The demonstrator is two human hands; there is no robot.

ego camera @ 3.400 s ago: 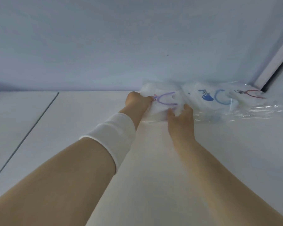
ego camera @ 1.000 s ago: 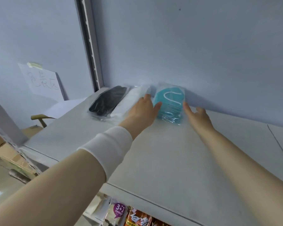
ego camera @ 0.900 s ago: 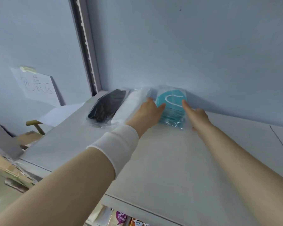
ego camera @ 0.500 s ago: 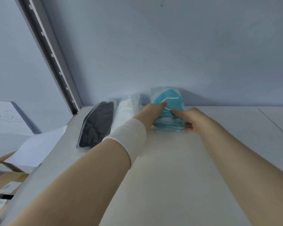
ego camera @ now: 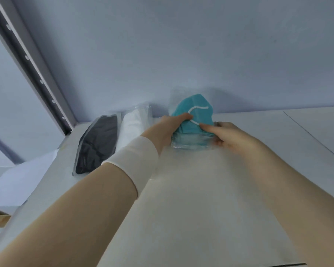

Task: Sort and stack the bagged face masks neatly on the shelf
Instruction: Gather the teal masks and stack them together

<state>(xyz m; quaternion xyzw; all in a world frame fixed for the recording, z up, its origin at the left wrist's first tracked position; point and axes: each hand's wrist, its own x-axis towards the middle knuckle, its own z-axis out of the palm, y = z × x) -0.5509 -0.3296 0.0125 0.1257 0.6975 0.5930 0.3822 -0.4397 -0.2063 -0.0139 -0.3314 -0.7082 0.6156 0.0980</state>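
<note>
Teal mask pack (ego camera: 198, 112) was soft matt cloth in clear glossy plastic film, creased at near end. Black mask pack (ego camera: 98, 143) & white mask pack (ego camera: 131, 128) had same shiny film. Shelf (ego camera: 201, 199) was smooth matt off-white board. Upright (ego camera: 33, 64) looked like grey metal, dull sheen. Wristband (ego camera: 135, 160) was white stretchy cloth.

A: What are the hands doing on the shelf (ego camera: 201, 199)?

B: Both are holding the teal bagged masks (ego camera: 196, 110) at the back, close by the wall (ego camera: 181, 54); the left hand (ego camera: 167, 130) is gripping the left edge, thumb lying on top; the right hand (ego camera: 232, 136) is clasping the right edge, with one finger pressing across the front.

A: And beside them?

B: A white mask bag (ego camera: 133, 128) is lying just to the left, partly behind the left wrist's white cuff (ego camera: 137, 157); a black mask bag (ego camera: 97, 145) is lying next to that, near the slotted post (ego camera: 39, 78).
</note>
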